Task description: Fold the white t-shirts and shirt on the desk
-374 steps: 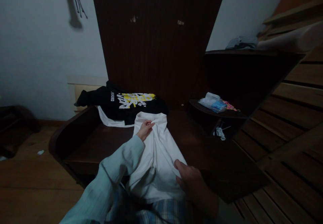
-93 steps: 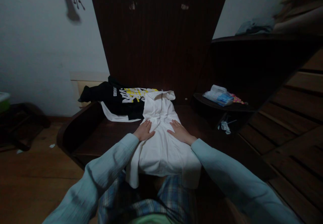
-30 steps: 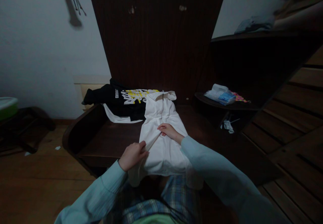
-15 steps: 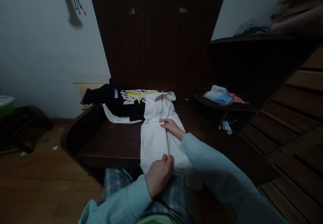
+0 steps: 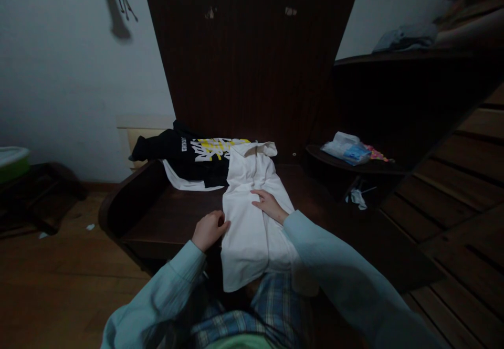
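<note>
A white shirt (image 5: pixel 246 239), folded into a long strip with a collar-like flap at its far end, lies over the dark wooden bench and hangs past its front edge toward my lap. My left hand (image 5: pixel 210 230) is closed at the shirt's left edge, its thumb and curled fingers pinching the fabric there. Resting on the middle of the shirt, my right hand (image 5: pixel 270 205) has its fingers stretched out over a lengthwise fold. Beyond, to the left, lies a black garment (image 5: pixel 161 147) with yellow and white print, partly covered by the shirt.
The bench (image 5: pixel 157 218) has a raised curved armrest (image 5: pixel 118 197) on the left. To the right, a low shelf holds a plastic tissue pack (image 5: pixel 348 149) and a pink patterned item (image 5: pixel 376 154). A green tub (image 5: pixel 13 165) stands on a stool at far left.
My left hand has moved from the shirt's near middle leftward and away from me to its left edge. The shirt's near end now spreads flatter. My right hand stays almost in place.
</note>
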### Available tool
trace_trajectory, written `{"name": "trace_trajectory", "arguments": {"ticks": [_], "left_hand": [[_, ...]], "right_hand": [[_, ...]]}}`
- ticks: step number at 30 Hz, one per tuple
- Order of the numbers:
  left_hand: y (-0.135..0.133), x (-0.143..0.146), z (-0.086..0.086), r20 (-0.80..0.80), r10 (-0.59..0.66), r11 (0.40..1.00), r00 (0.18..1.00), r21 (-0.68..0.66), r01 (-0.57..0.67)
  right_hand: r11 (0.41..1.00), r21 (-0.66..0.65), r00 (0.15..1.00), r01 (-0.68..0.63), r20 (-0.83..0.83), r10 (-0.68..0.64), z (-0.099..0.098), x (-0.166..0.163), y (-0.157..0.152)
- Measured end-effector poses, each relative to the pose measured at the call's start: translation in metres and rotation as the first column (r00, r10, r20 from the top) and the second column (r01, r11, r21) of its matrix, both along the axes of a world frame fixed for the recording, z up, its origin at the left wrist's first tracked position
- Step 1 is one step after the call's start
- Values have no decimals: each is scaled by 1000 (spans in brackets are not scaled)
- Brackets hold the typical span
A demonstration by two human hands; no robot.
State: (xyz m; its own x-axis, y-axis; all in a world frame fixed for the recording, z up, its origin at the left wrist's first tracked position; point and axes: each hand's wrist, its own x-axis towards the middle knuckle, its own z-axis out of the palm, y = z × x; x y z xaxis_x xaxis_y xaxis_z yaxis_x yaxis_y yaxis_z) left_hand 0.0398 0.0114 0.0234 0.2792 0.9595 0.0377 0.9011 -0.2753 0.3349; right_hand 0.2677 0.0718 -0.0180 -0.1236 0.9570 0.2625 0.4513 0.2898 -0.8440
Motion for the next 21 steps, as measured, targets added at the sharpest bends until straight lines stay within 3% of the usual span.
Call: {"name": "trace_trajectory", "arguments": {"ticks": [4, 7, 9, 11, 18, 21], "left_hand": [[3, -4, -13, 347, -28, 999, 937, -33, 42], [8, -12, -21, 699, 94, 983, 709, -178, 45], [11, -14, -25, 805, 206, 964, 557, -264, 26], [10, -13, -26, 830, 262, 952, 493, -305, 8], [-4, -11, -18, 763, 203, 849, 614, -450, 278], [-5, -15, -22, 771, 207, 872, 602, -424, 243]], "right_hand": [[1000, -2, 999, -16, -28, 16, -2, 1, 1], [999, -19, 994, -39, -101, 37, -6, 2, 2], [998, -36, 989, -55, -141, 49, -8, 2, 3], [997, -49, 987, -52, -155, 44, -8, 1, 3], [996, -61, 994, -71, -91, 65, -5, 0, 2], [998, -30, 992, -58, -117, 54, -4, 1, 2]]}}
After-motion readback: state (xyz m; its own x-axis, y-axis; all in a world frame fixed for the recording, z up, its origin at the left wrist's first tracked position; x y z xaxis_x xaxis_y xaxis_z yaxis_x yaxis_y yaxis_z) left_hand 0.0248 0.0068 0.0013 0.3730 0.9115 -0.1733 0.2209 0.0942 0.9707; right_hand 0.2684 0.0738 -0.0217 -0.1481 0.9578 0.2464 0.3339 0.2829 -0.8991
